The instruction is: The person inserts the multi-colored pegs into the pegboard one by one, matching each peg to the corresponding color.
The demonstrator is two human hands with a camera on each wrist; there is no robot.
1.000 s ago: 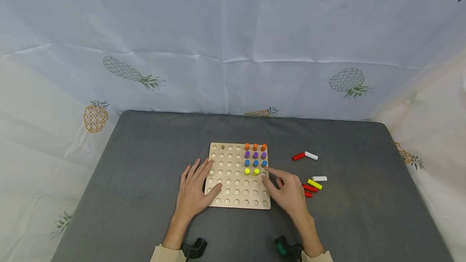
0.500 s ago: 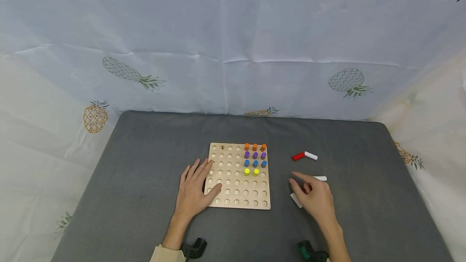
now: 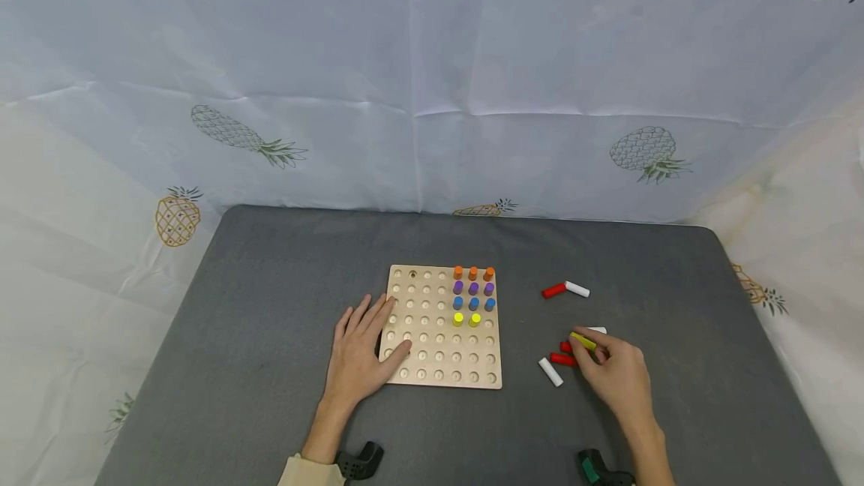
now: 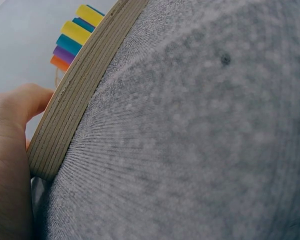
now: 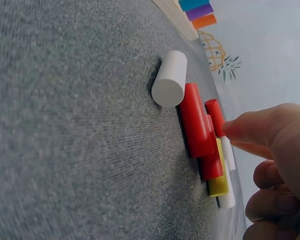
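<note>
My left hand (image 3: 361,358) rests at the left edge of a wooden pegboard (image 3: 432,366), thumb on its top face. In the left wrist view, part of that hand (image 4: 10,150) lies against the board's layered edge (image 4: 75,100). My right hand (image 3: 614,373) is over loose pegs, thumb and index fingertip on either side of a yellow peg (image 3: 583,341). In the right wrist view, the yellow peg (image 5: 218,187) lies on the cloth below the right hand (image 5: 280,165), apart from its fingertips. Red pegs (image 3: 562,359) and a white peg (image 3: 550,372) lie close by.
The board's right side bears orange (image 3: 473,273), purple (image 3: 474,288), blue (image 3: 474,304) and yellow pegs (image 3: 475,319) in rows. Farther back, a red peg (image 3: 553,290) and white peg (image 3: 577,289) lie end to end. A grey cloth (image 3: 304,261) covers the table.
My right hand has moved from the board's right edge to the loose pegs at the right, uncovering a white peg. My left hand has stayed on the board.
</note>
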